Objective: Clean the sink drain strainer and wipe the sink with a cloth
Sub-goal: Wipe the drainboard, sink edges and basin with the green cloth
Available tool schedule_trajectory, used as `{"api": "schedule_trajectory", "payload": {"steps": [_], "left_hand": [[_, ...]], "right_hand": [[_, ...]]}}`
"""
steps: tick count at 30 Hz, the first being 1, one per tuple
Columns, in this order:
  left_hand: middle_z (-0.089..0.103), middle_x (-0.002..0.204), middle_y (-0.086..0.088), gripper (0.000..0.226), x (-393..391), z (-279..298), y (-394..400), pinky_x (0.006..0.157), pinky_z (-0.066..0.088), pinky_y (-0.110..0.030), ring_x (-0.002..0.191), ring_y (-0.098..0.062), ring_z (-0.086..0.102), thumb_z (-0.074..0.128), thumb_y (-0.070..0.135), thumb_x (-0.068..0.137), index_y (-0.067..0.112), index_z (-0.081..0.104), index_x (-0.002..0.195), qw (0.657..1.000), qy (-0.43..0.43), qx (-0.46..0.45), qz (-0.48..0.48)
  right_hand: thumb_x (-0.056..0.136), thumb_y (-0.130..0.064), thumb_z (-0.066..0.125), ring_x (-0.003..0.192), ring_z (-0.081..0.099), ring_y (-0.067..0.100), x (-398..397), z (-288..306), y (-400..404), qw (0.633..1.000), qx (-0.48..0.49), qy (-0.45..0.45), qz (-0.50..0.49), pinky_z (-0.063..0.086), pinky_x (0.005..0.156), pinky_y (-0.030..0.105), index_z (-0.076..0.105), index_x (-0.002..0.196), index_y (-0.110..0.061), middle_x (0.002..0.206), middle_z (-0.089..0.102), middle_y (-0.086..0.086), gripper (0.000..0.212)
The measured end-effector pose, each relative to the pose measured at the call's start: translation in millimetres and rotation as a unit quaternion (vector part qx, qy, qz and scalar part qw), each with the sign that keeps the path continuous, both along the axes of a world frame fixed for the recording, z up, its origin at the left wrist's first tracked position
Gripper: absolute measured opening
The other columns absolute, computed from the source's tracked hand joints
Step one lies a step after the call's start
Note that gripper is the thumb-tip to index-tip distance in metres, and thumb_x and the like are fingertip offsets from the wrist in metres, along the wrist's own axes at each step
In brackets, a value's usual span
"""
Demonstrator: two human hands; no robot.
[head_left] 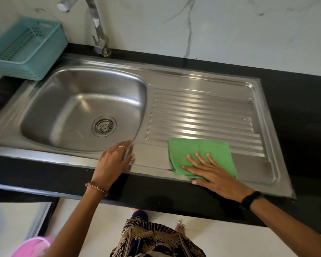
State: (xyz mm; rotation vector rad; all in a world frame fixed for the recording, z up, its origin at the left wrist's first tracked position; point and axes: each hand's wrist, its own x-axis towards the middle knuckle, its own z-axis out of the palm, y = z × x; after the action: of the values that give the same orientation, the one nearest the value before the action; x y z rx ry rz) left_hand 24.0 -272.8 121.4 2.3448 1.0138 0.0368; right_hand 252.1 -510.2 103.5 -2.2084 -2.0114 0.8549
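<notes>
One green cloth (202,154), folded, flat on the drainboard's near edge, under R hand (214,171) fingers: spread, straight, pressing down; thumb off the cloth on sink (174,75) rim. L hand (113,160) just left of cloth, fingers straight & loosely together, resting on rim by basin corner. Drain strainer (103,126) seated in basin floor, beyond L fingertips. Teal basket (26,49) far left, faucet (98,34) behind basin.

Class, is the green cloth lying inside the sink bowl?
No, the green cloth lies on the ribbed draining board under the right hand, beside the bowl.
</notes>
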Motion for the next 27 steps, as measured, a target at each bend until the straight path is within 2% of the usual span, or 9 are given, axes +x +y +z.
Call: {"api": "schedule_trajectory", "payload": {"steps": [3,5,10,14,17,22,25,27], "left_hand": [[0.058,0.128,-0.008,0.038,-14.7,1.3,19.0,0.100,0.038,-0.037,0.116,-0.024,0.055,0.044,0.021,0.094,0.018,0.048,0.131,1.000,-0.006,0.021,0.021],[0.063,0.123,-0.009,0.037,-26.9,1.2,34.0,0.097,0.039,-0.037,0.113,-0.026,0.057,0.043,0.016,0.092,0.020,0.052,0.128,0.999,0.013,0.028,0.027],[0.067,0.115,-0.012,0.034,-43.9,3.9,68.4,0.091,0.046,-0.041,0.106,-0.031,0.061,0.045,0.015,0.092,0.023,0.055,0.124,0.998,0.047,0.001,0.034],[0.066,0.118,-0.009,0.029,-42.9,4.1,84.2,0.094,0.046,-0.043,0.108,-0.029,0.061,0.052,0.021,0.091,0.020,0.061,0.118,0.997,0.043,-0.057,0.016],[0.068,0.112,-0.008,0.028,-42.6,1.5,79.1,0.094,0.046,-0.044,0.103,-0.028,0.063,0.052,0.024,0.091,0.020,0.062,0.116,0.996,0.050,-0.077,-0.015],[0.064,0.116,-0.002,0.026,-49.4,-3.9,72.3,0.110,0.027,-0.052,0.110,-0.022,0.058,0.048,0.027,0.092,0.019,0.062,0.113,0.998,0.054,-0.043,-0.016],[0.059,0.126,-0.014,0.027,-66.1,-2.7,81.9,0.112,0.020,-0.058,0.128,-0.031,0.044,0.053,0.016,0.090,0.006,0.063,0.113,0.997,0.064,0.024,-0.027],[0.053,0.133,-0.018,0.029,-80.6,-2.4,87.8,0.111,0.016,-0.059,0.137,-0.035,0.031,0.054,0.012,0.090,0.004,0.062,0.116,0.996,0.073,0.057,-0.014]], "right_hand": [[0.091,-0.059,0.007,0.138,-0.029,0.003,-35.4,-5.8,63.5,0.998,0.023,-0.003,0.060,-0.031,0.108,0.026,-0.007,0.137,-0.054,0.150,-0.020,-0.024,0.049],[0.091,-0.059,0.003,0.140,-0.026,0.008,-60.7,-9.4,105.1,0.995,0.037,-0.021,0.087,-0.026,0.112,0.033,-0.006,0.139,-0.050,0.152,-0.015,-0.020,0.050],[0.095,-0.049,0.009,0.143,-0.015,0.014,-99.0,-7.1,161.1,0.993,0.054,-0.032,0.097,-0.017,0.116,0.041,0.008,0.145,-0.041,0.153,-0.007,-0.016,0.051],[0.099,-0.043,0.013,0.143,-0.013,0.004,-90.8,-3.0,133.1,0.996,0.048,0.026,0.068,-0.021,0.115,0.033,-0.004,0.141,-0.045,0.154,-0.002,-0.019,0.045],[0.097,-0.049,0.010,0.144,-0.006,0.004,-69.3,4.2,82.0,0.999,0.017,0.013,0.043,-0.017,0.116,0.031,0.002,0.142,-0.045,0.154,0.003,-0.018,0.046],[0.094,-0.061,0.018,0.145,0.003,0.004,-15.1,24.2,5.1,0.998,-0.043,0.008,0.036,-0.006,0.117,0.033,0.010,0.144,-0.048,0.156,0.005,-0.021,0.053],[0.093,-0.063,0.019,0.137,0.018,0.007,-4.0,28.3,5.2,0.994,-0.027,-0.063,0.080,0.013,0.111,0.038,0.016,0.145,-0.045,0.157,0.014,-0.016,0.056],[0.093,-0.062,0.018,0.136,0.019,0.016,-6.4,25.4,22.0,0.990,-0.022,-0.084,0.109,0.013,0.113,0.049,0.017,0.144,-0.045,0.157,0.016,-0.009,0.054]]}}
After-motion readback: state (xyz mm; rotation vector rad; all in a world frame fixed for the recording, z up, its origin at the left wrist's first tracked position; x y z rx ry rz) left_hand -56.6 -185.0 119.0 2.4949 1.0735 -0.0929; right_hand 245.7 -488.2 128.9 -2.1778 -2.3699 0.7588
